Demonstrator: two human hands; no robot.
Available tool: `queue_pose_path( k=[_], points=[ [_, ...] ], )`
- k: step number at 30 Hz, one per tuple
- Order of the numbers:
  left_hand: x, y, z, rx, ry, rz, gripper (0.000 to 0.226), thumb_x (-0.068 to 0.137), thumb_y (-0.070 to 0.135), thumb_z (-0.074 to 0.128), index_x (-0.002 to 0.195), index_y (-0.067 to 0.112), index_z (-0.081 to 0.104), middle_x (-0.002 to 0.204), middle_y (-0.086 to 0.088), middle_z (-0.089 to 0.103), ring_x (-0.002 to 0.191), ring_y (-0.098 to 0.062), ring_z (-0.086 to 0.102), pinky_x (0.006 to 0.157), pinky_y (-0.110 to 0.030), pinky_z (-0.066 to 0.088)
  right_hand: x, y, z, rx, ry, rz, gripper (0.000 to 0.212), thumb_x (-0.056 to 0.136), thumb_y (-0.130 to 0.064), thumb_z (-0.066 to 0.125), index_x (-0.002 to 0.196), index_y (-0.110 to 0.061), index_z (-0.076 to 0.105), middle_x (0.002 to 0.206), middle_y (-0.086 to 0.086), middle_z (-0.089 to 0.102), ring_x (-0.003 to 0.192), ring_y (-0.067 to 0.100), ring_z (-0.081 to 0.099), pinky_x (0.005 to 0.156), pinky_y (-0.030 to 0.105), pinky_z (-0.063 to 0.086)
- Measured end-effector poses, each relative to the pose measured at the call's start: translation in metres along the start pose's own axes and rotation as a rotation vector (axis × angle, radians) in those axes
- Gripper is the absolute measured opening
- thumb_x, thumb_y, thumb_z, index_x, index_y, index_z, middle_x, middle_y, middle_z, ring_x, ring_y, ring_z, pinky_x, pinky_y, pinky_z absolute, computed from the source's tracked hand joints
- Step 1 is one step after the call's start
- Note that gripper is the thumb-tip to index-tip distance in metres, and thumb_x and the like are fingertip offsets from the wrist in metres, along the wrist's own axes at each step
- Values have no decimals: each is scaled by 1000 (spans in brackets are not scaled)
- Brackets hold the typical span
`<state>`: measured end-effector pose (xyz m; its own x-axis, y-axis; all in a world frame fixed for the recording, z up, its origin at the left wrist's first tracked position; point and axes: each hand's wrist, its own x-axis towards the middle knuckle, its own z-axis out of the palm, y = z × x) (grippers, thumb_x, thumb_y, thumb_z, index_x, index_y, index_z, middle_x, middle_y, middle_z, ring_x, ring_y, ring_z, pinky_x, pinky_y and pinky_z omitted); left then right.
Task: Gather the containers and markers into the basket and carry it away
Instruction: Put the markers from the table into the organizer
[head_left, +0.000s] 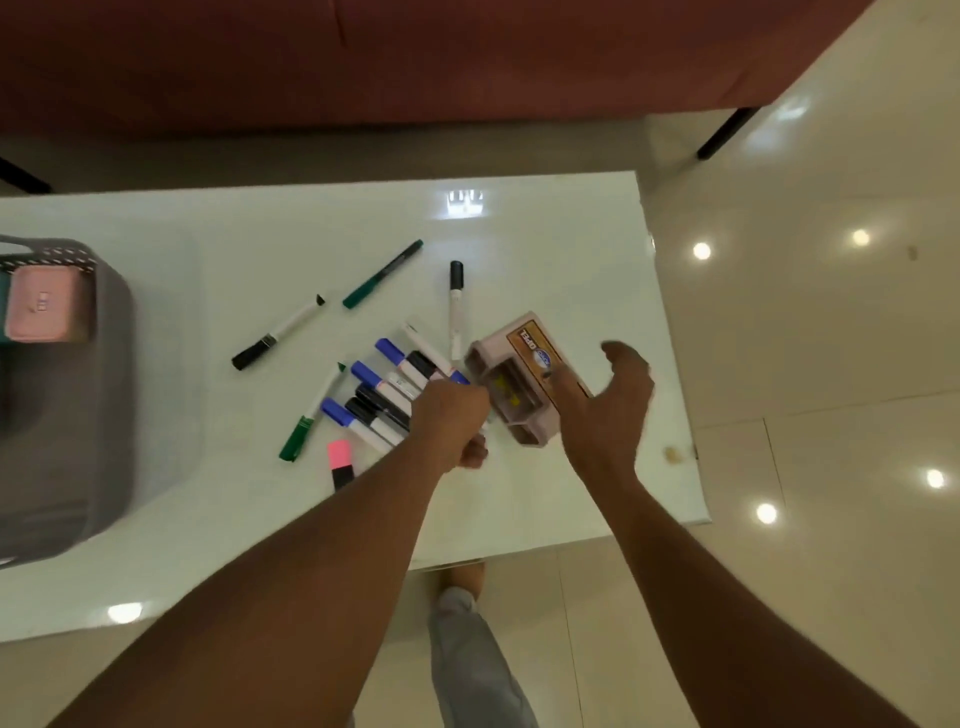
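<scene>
Several markers (384, 395) with blue, black and green caps lie scattered on the white table (545, 249). My left hand (452, 423) is closed in a fist over the right end of the clustered markers. A beige compartmented container (511, 374) with an orange label is tilted just right of that fist. My right hand (605, 410) grips its near right corner, thumb on the label, the other fingers spread. A grey basket (98, 415) stands at the table's left edge with a pink container (44, 304) inside.
A pink highlighter (340, 462) lies near my left forearm. A dark red sofa (415, 62) runs along the far side of the table. The glossy tiled floor (831, 364) is to the right, and the table's right edge is close to my right hand.
</scene>
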<state>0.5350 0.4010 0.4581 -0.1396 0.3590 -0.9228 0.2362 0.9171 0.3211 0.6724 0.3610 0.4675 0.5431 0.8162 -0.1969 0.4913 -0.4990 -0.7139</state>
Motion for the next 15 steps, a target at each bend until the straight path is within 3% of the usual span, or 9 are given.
queue_pose_path(
  k=[3,6,8,10,13,15],
  points=[
    [-9,-14,17,-267,-217,-329,53,99,33,45,130,-10,46,114,-31,61,88,-42,67,61,-49,57,24,-19,22,-215,-164,-192,75,75,-60,60,135,-18,45,138,2,48,129,20,39,106,42,37],
    [-6,-33,31,-578,-283,-467,67,99,47,46,150,8,26,146,-33,37,115,-54,55,78,-59,54,42,-40,48,-595,-349,-364,92,68,-79,48,138,-20,42,145,8,41,135,30,34,110,54,27],
    [2,-42,42,-746,-311,-495,63,100,43,45,150,11,24,144,-37,36,119,-56,51,93,-61,49,54,-50,57,-804,-493,-379,93,67,-82,45,137,-20,42,145,11,39,134,33,34,110,54,25],
    [9,-46,54,-933,-348,-453,55,101,31,45,143,-3,31,134,-38,46,116,-51,55,100,-58,47,61,-54,59,-886,-565,-336,83,70,-75,52,131,-19,48,135,10,45,125,32,42,103,49,33],
    [6,-43,64,-1115,-382,-351,29,100,10,47,121,-10,48,124,-32,57,107,-44,61,99,-53,50,64,-46,53,-774,-595,-248,60,78,-56,58,121,-15,55,120,9,46,111,28,50,86,39,46],
    [0,-39,67,-1101,-361,-273,16,98,1,48,110,-7,53,114,-30,61,103,-41,62,96,-52,52,66,-37,39,-595,-514,-180,51,78,-53,57,112,-15,60,113,8,51,101,26,55,77,32,49]
  ],
)
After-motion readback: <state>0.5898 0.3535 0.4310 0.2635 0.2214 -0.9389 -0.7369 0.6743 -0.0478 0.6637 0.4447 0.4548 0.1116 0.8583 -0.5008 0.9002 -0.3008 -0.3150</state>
